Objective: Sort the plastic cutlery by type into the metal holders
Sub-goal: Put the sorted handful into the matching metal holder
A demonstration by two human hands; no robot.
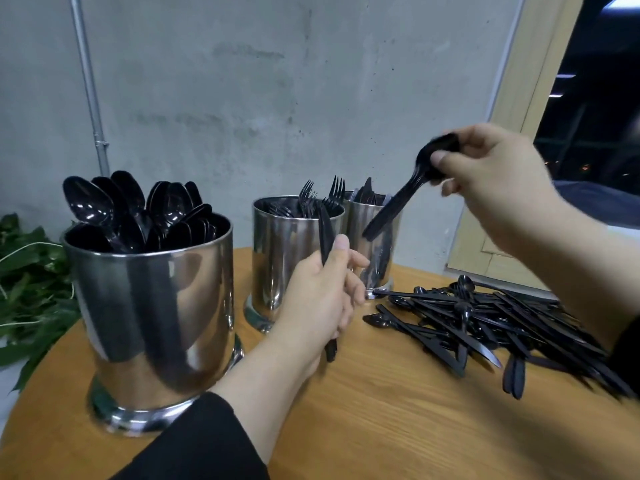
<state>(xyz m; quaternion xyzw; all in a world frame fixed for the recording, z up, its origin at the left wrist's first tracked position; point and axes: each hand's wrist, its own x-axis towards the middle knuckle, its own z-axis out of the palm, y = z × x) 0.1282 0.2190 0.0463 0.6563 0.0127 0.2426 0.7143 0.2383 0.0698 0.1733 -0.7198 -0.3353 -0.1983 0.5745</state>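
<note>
- I am holding my right hand raised above the pile, fingers curled round the bowl of a black spoon, its handle pointing down-left toward the far holders.
- My left hand is gripping a knife upright by its handle, blade tip up, just in front of the fork holder.
- I am judging each piece as very light, thin, a little springy and glossy, so likely to slip; taking it at mid-handle looks steadier than at the bowl.
- I am counting three metal holders: the spoon holder nearest and left, the fork holder in the middle, and the knife holder behind it to the right.
- I am seeing one unsorted pile lying on the desk; its pieces overlap too much to count.
</note>
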